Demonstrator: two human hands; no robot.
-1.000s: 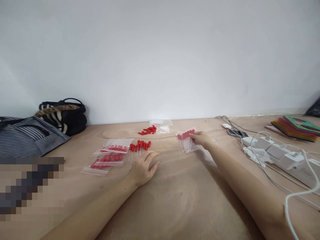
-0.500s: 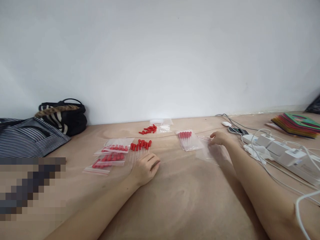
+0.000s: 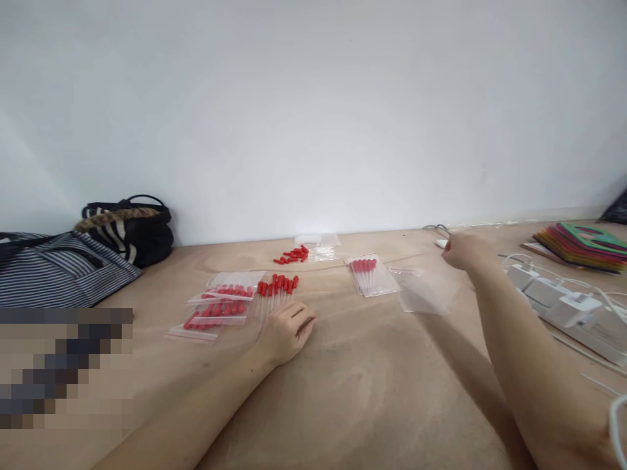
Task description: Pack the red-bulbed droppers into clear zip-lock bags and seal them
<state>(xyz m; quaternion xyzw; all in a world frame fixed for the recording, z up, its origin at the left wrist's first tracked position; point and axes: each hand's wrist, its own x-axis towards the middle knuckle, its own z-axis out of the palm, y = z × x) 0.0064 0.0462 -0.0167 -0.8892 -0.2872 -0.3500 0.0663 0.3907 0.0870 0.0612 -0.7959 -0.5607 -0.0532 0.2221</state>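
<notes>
My left hand (image 3: 288, 331) rests on the table with its fingers curled, just below a group of red-capped clear droppers (image 3: 278, 285); what its fingers hold, if anything, is hidden. My right hand (image 3: 464, 251) is at the back right, beside a small white object (image 3: 441, 243), its fingers curled and partly hidden. Clear bags with red-capped droppers (image 3: 223, 308) overlap at the left. Another bag of droppers (image 3: 365, 277) lies right of centre, next to flat clear bags (image 3: 425, 292). Loose red caps (image 3: 292, 254) lie at the back beside thin clear tubes (image 3: 324, 252).
White chargers on a power strip (image 3: 563, 301) and cables stand at the right. Behind them is a stack of coloured sheets (image 3: 580, 245). A striped bag (image 3: 63, 264) and a black bag (image 3: 134, 235) lie at the left, against the wall.
My right hand has moved away from the flat clear bags, to the right and back, and now covers the dark device there. My left hand has stayed in place.
</notes>
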